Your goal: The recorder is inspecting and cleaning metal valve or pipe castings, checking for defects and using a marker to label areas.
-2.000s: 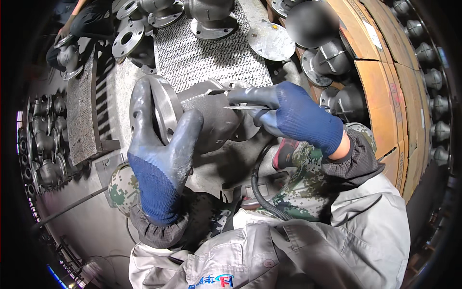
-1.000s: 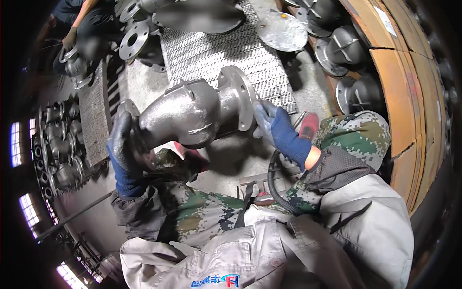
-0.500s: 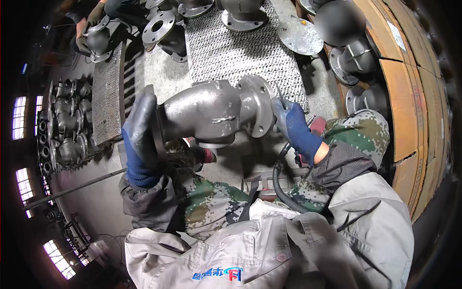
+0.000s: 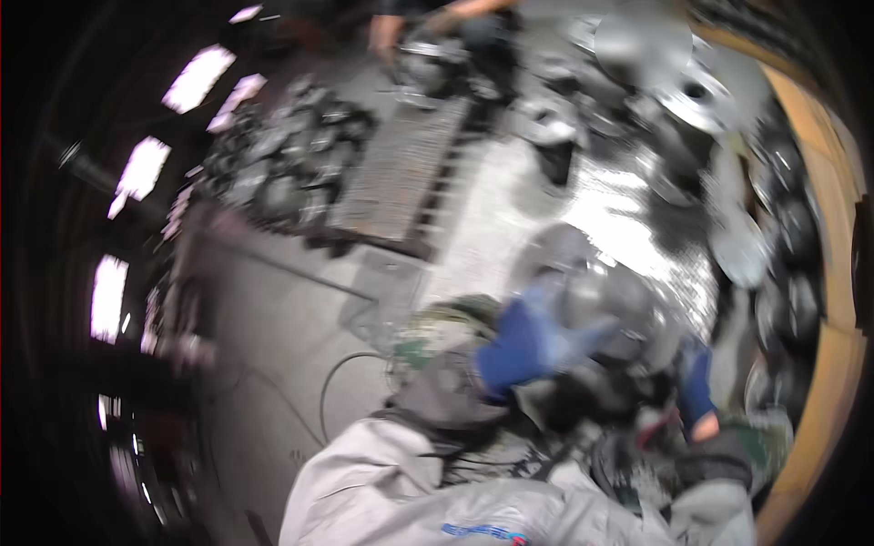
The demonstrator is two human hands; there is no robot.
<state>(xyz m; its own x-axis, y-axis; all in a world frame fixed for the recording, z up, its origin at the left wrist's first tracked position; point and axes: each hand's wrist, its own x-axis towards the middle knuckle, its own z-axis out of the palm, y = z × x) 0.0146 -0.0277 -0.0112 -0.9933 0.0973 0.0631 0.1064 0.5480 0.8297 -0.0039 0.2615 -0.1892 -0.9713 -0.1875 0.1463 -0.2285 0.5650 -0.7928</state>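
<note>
A dark grey cast metal valve body (image 4: 619, 305) with round flanged ends is in front of me, smeared by motion. My left hand (image 4: 537, 341), in a blue and grey work glove, lies against its near left side, with the thumb and fingers around the casting. At its right end, my right hand (image 4: 696, 378) grips the flange edge; its fingers are mostly hidden and blurred. Under the casting are my camouflage-trousered legs. Beyond it lies a bright textured metal plate (image 4: 637, 214).
Several flanged castings (image 4: 546, 118) stand on the far side. Cardboard (image 4: 838, 273) borders the right, beside more castings (image 4: 774, 300). A ridged metal platform (image 4: 401, 168) and a casting pile (image 4: 291, 164) are at left. At the top, another person's arms (image 4: 387, 36) reach to a casting (image 4: 428, 68).
My view has swung left, so the surroundings shift right. My left hand has moved from the casting's left flange onto its near side. My right hand stays at the other end.
</note>
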